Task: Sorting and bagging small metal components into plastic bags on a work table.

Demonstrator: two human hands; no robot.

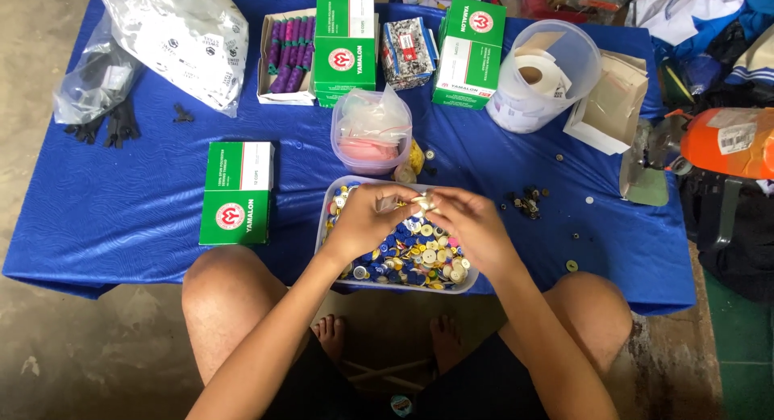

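While both hands meet over the far end of the clear tray (326, 226) full of mixed buttons (419, 259), the work in hand looks like picking and pairing: the left hand (367, 218) curls its fingers (397, 201) closed around something small and pale, and the right hand (468, 222) brings its fingertips (429, 201) pinched onto a whitish button (422, 201) held between the two hands, just above the heap. What exactly the left fingers enclose is too small to tell; it may be a second button or a small bag. The tray sits at the near edge of the blue table cloth (121, 210), between the person's knees, with blue, yellow and white buttons filling it. Just beyond it stands a round clear tub (371, 130) stuffed with small plastic bags, and a loose scatter of dark buttons (528, 201) lies to the right on the cloth. Green boxes (236, 194) stand to the left and along the far side, with a clear jug (548, 73) holding a roll of tape. Judging from this, the sorting step is midway: one piece is gripped, many remain. The next move seems to call for a steady pinch and a careful transfer, since a small smooth button could slip back into the heap and be lost among the others.
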